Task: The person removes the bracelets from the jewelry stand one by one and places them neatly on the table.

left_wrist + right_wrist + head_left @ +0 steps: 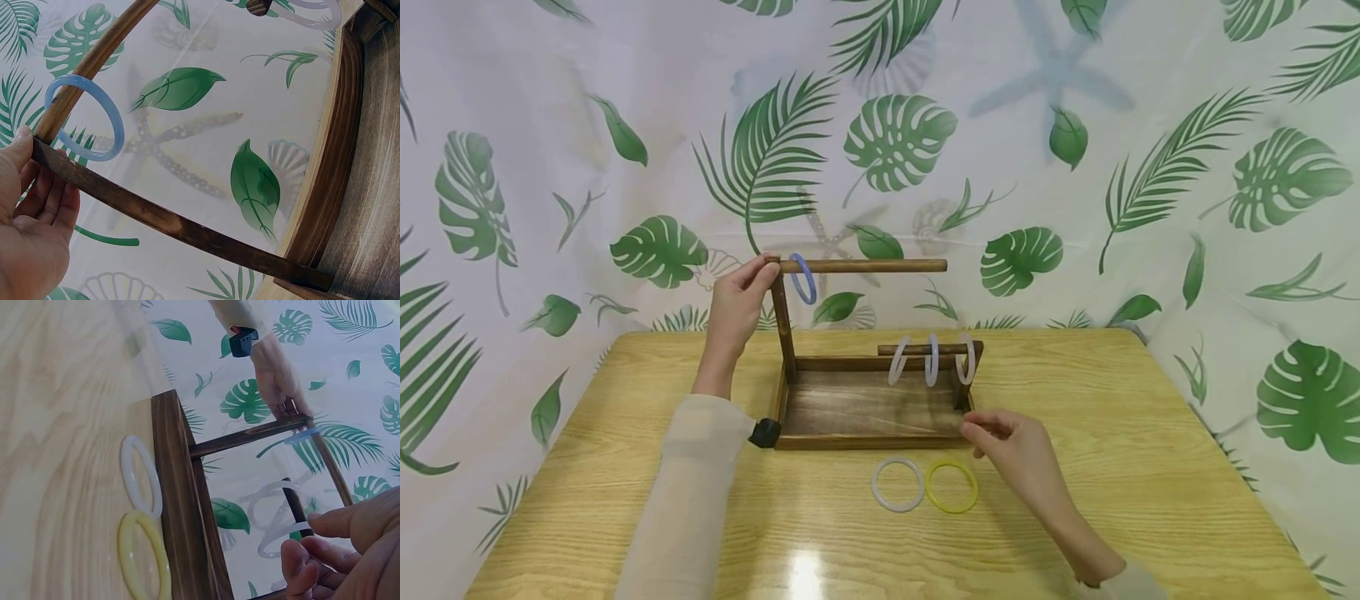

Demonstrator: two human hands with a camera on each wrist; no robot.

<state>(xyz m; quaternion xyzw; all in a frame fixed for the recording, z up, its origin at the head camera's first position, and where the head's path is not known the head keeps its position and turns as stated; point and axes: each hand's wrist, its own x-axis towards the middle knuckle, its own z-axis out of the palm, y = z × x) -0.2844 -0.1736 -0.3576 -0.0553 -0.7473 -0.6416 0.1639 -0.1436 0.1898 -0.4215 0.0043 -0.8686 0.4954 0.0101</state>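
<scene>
Head: the wooden stand (872, 442) was gripped at an upper corner by the left hand (736, 308); left wrist: a blue ring (116, 122) was hung just beside; right wrist: nothing was held by the loosely curled right hand (353, 553), near pale rings (269, 554)

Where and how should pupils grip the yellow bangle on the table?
Probably pinch the yellow bangle by its right rim, from above, near the right hand: it lies flat, with the white bangle close on its left and the tray beyond it.
</scene>
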